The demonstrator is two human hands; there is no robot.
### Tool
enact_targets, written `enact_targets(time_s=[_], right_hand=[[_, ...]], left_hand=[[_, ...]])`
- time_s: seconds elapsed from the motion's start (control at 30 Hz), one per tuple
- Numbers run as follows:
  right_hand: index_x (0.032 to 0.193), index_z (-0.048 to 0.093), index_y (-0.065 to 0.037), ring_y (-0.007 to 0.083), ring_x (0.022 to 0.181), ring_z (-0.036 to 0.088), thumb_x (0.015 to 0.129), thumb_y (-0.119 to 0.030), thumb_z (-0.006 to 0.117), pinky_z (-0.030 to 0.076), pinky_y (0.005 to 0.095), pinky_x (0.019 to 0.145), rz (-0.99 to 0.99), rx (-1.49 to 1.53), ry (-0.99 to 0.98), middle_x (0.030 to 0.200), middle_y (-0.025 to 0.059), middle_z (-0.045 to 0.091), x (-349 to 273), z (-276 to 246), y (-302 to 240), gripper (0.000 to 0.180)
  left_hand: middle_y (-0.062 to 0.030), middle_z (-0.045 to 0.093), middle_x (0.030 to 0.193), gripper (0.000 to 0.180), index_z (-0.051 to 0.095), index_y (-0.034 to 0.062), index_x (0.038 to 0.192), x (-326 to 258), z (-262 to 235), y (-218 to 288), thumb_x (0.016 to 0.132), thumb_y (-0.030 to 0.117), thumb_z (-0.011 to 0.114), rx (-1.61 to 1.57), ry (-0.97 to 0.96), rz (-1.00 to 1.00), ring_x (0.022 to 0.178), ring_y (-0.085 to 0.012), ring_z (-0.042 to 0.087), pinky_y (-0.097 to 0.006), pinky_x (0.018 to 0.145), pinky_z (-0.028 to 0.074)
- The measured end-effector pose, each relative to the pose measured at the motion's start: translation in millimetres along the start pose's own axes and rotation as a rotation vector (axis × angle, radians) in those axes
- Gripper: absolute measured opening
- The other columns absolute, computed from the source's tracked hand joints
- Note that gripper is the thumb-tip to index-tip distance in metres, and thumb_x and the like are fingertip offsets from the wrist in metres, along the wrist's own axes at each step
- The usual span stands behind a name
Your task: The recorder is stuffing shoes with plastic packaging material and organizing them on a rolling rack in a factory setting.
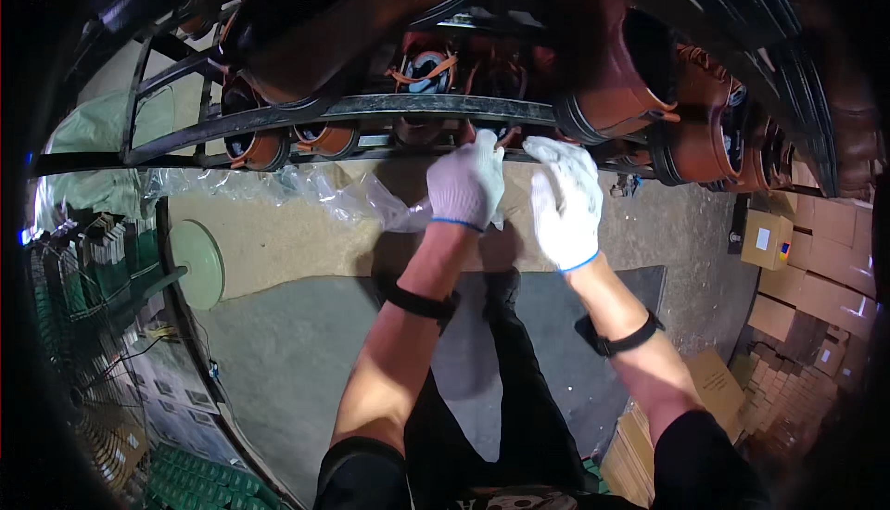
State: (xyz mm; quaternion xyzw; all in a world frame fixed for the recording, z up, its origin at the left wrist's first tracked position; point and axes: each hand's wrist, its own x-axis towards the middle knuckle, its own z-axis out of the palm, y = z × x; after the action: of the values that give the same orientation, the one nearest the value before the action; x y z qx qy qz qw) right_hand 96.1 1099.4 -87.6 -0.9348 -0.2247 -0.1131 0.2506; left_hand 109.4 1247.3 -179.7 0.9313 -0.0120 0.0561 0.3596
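Observation:
My left hand (464, 181), in a white knit glove with a blue cuff edge, is closed just below the black rack bar. Its fingertips hide whatever is in them. Crumpled clear plastic film (375, 202) runs along the rack's lower edge up to this hand, and whether the fingers grip it I cannot make out. Beside it, my right hand (565, 199), gloved the same way, has its thumb apart from the fingers and holds nothing visible. Over both hands stand brown leather shoes on the rack, among them a boot (616, 93) and a laced shoe (426, 70).
The black metal rack (371, 109) spans the top. A round green base (197, 264) with a pole and a wire fan guard (102, 417) stand at left. Cardboard boxes (816, 241) are stacked at right, with flat cardboard (640, 445) near my right elbow. A grey mat (287, 352) covers the floor.

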Motion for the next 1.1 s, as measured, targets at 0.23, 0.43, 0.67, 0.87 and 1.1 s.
enact_targets(time_s=[0.23,0.43,0.67,0.87,1.1], right_hand=[[0.132,0.070,-0.012,0.0429,0.105,0.069,0.085,0.002,0.065,0.058,0.0479,0.090,0.166,0.212,-0.160,0.113,0.0193,0.071,-18,-36,29,0.049],[0.105,0.082,-0.009,0.0408,0.100,0.072,0.086,-0.019,0.069,0.057,0.0492,0.091,-0.081,0.102,-0.424,0.102,0.0165,0.078,-98,-102,129,0.025],[0.127,0.071,0.005,0.0223,0.111,0.070,0.093,-0.002,0.072,0.055,0.0357,0.100,1.047,0.886,0.348,0.120,0.0124,0.075,-158,-135,150,0.034],[0.097,0.079,0.003,0.0233,0.090,0.074,0.089,-0.001,0.063,0.059,0.0335,0.083,0.695,0.653,0.168,0.098,0.0124,0.079,-46,-37,102,0.018],[0.109,0.071,-0.002,0.0414,0.101,0.071,0.091,-0.017,0.067,0.057,0.0483,0.088,0.243,-0.336,-0.014,0.102,0.0209,0.075,-22,25,117,0.024]], left_hand=[[-0.0266,0.072,0.099,0.045,0.058,0.0017,0.137,-52,-22,4,0.098,0.023,0.068,-0.521,-0.306,0.227,0.088,-0.0502,0.069,-0.055,0.076,0.055],[-0.0208,0.071,0.083,0.014,0.068,0.0034,0.105,-58,-11,26,0.096,0.014,0.072,-0.133,-0.249,0.246,0.078,-0.0463,0.070,-0.049,0.065,0.055],[-0.0219,0.076,0.087,0.034,0.075,0.0060,0.109,43,61,76,0.092,0.035,0.069,0.135,-0.255,0.124,0.085,-0.0415,0.076,-0.051,0.074,0.061],[-0.0181,0.072,0.074,0.019,0.069,0.0098,0.104,-34,80,67,0.093,0.025,0.067,0.104,-0.264,0.110,0.069,-0.0400,0.074,-0.053,0.062,0.057],[-0.0154,0.074,0.078,0.024,0.070,0.0082,0.111,-44,81,68,0.093,0.020,0.061,0.046,-0.282,0.109,0.070,-0.0368,0.075,-0.050,0.061,0.058]])
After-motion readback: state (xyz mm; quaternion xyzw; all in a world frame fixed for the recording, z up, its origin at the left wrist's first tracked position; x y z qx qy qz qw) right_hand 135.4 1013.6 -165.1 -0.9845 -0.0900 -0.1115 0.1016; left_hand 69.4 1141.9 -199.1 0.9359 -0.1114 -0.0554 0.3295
